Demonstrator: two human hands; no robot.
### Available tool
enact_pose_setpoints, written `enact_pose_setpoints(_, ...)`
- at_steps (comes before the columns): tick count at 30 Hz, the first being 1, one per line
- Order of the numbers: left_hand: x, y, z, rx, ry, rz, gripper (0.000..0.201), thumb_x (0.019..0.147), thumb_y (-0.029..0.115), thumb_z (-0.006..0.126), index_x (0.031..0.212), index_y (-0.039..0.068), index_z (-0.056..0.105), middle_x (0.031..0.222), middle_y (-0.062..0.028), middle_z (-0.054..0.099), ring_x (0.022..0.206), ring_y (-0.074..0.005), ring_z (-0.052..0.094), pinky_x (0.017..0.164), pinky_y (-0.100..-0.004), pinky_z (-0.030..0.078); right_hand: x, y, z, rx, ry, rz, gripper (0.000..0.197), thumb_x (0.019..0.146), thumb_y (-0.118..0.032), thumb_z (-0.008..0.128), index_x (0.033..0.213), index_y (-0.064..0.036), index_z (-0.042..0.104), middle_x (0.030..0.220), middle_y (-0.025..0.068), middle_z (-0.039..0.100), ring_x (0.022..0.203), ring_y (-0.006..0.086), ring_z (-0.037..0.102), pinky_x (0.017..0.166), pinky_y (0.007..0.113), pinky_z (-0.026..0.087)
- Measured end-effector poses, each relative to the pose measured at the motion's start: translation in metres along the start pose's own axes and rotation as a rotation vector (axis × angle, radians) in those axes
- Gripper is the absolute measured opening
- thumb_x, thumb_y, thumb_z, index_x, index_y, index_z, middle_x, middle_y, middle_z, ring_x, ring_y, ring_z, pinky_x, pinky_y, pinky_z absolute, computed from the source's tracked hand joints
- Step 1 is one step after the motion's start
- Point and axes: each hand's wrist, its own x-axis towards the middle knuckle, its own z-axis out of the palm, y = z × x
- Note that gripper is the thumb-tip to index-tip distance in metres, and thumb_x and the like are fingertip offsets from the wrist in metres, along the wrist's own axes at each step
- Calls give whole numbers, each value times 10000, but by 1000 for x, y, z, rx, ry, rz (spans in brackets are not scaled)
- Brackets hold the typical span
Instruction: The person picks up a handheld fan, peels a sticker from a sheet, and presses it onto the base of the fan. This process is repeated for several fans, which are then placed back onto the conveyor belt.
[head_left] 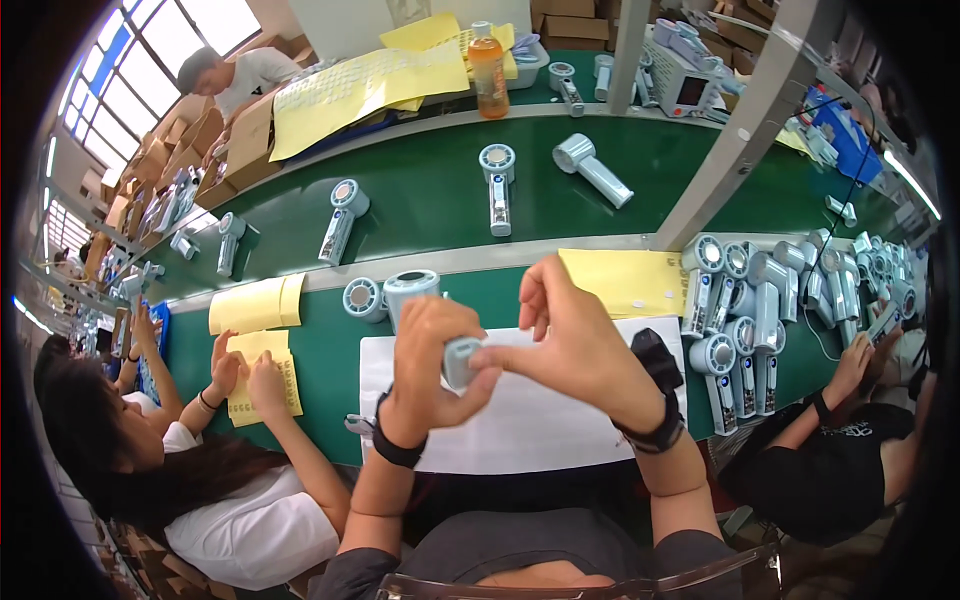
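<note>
My left hand point(432, 362) is closed around a light blue handheld fan, with the squared end of its handle point(459, 364) facing me. Just beyond the knuckles shows a round fan head point(412, 284); whether it belongs to the held fan I cannot tell. My right hand point(570, 335) presses its thumb against the handle end, while its other fingers stay raised, curved and apart with nothing between them. Both hands are over a white sheet point(530, 430) on the green table. Another handheld fan point(363, 299) lies left of the round head.
Many handheld fans point(745, 330) crowd the right side. Further fans point(498, 190) lie along the green belt point(420, 190) beyond the table. Yellow sticker sheets point(625, 280) lie nearby. A slanted metal post point(735, 130) rises at right. Co-workers sit at left point(250, 510) and right point(840, 470).
</note>
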Motion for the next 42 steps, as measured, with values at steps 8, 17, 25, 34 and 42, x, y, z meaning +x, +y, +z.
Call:
enact_pose_setpoints(8,51,-145,37,296,-495,-1,253,831,116,650,1038,50,522,969,-106,569,990,-301,543,993,-437,369,39,137,17,-124,394,45,212,903,-193,674,941,-42,530,711,47,560,628,138,546,586,283,444)
enact_pose_setpoints(17,52,-221,90,766,-654,79,665,856,167,634,1452,167,338,1181,-91,555,1120,-256,547,1090,-541,322,33,171,30,-341,452,-135,108,858,-58,634,911,-37,543,683,70,561,609,200,569,565,321,442)
enact_pose_setpoints(25,100,-188,128,850,-470,663,441,761,263,753,1177,224,608,1260,15,532,1089,-191,578,1037,-457,411,32,151,30,-303,378,-1,88,829,-36,632,903,-48,585,745,84,579,656,243,564,614,361,453)
enact_pose_setpoints(34,90,-136,7,-157,62,-336,287,912,210,682,1154,64,627,1117,-39,652,1068,-185,613,943,-313,459,-21,100,142,-384,-2,-418,160,808,-39,638,966,-55,628,908,107,558,870,297,536,735,382,400)
enact_pose_setpoints(42,-15,54,-114,-843,902,-278,610,1051,394,362,1467,-33,235,1169,-161,445,1040,-284,497,996,-446,398,-23,92,209,-398,-135,-445,194,794,-31,632,986,-50,648,872,101,534,848,281,530,735,377,382)
